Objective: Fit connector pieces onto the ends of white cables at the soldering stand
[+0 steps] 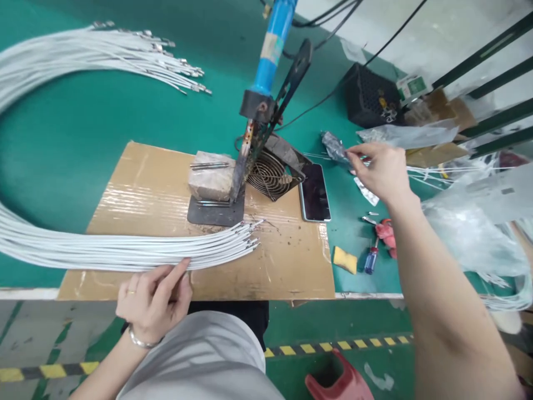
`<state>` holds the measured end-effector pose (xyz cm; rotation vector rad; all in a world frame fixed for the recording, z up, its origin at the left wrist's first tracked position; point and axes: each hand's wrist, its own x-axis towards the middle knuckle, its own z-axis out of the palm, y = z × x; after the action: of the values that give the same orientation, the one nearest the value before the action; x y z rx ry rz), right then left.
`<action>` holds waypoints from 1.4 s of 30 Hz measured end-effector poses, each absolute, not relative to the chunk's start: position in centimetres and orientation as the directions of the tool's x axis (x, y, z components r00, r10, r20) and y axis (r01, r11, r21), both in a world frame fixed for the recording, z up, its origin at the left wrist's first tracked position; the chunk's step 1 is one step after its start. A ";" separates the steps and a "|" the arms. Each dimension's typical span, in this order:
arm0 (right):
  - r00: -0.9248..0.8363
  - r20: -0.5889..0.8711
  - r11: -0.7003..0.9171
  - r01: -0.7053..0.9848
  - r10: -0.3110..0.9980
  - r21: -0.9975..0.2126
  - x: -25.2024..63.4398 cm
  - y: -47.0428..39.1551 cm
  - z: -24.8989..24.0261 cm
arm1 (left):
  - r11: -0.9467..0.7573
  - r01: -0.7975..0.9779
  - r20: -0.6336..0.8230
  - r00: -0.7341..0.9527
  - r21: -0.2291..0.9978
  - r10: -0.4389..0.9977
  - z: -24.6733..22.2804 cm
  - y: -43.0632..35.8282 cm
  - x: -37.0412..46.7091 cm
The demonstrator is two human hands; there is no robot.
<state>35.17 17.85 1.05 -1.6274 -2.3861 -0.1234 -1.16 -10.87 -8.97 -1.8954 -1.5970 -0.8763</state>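
My left hand rests at the cardboard's front edge, its fingers bent and its index fingertip against a bundle of white wires. That bundle curves round at the left, with its bare ends lying on the cardboard. At the right, my right hand is stretched out, thumb and forefinger pinched on the end of a dark crumpled plastic bag. A black phone lies left of that hand. A blue soldering tool stands over a wrapped block at the middle.
Beside the block is a round fan. A yellow sponge and a blue screwdriver lie at the right front. Behind them stand a black bin and plastic bags. A red stool is below the table.
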 end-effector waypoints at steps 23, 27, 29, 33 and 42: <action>-0.226 0.234 0.240 0.970 0.946 -0.034 34.8 16.9 1.4 | -0.173 0.984 0.670 0.151 -0.035 0.726 -8.7 -10.8 -1.7; -0.222 0.210 0.223 0.975 0.952 0.017 34.6 16.6 1.4 | -0.181 0.983 0.645 0.141 -0.004 0.751 -8.6 -10.8 -1.7; -0.217 0.211 0.215 0.976 0.953 0.033 34.6 16.7 1.4 | -0.191 0.982 0.638 0.135 0.018 0.758 -8.5 -10.7 -1.7; -0.228 0.206 0.217 0.973 0.952 0.074 34.7 16.7 1.5 | -0.172 0.985 0.658 0.127 0.004 0.742 -8.3 -10.4 -1.4; -0.253 0.255 0.179 0.943 0.933 0.280 34.7 16.5 1.3 | -0.214 0.977 0.589 0.161 0.021 0.792 -9.0 -11.4 -2.6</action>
<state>34.74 16.47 1.30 -1.9042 -2.3921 -0.5999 -2.64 -11.43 -9.02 -2.0807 -1.6854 -0.6971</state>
